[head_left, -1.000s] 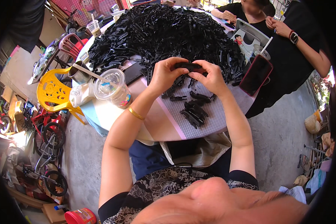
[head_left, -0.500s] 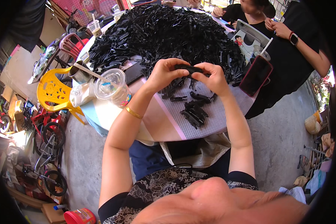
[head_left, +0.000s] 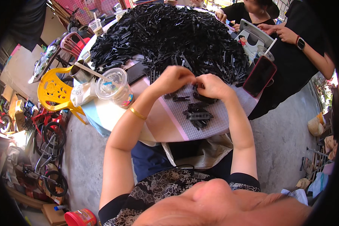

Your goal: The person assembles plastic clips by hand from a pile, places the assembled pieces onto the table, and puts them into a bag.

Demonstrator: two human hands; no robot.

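Observation:
My left hand (head_left: 176,80) and my right hand (head_left: 213,86) meet over the near edge of a large heap of black plastic parts (head_left: 169,35). The right hand's fingers are pinched on a small black plastic part (head_left: 195,91). My left hand is closed too, its fingertips curled against the right hand's; whatever is in them is hidden. Just below the hands, a small cluster of black plastic pieces (head_left: 197,116) lies on the dotted tablecloth (head_left: 177,113), a ribbed one on top. A few loose black pieces (head_left: 181,98) lie between hands and cluster.
At the left stand a lidded plastic cup (head_left: 115,88), a metal mug (head_left: 82,72) and a yellow chair (head_left: 52,88). On the right, a dark phone (head_left: 259,77) leans near another cup and a tablet on a stand (head_left: 254,34). Co-workers' hands (head_left: 284,33) are beyond it.
The long black part held between both hands is gone from them, and a ribbed part now tops the small cluster. Both hands have lowered slightly toward me, with a smaller piece at the right fingertips.

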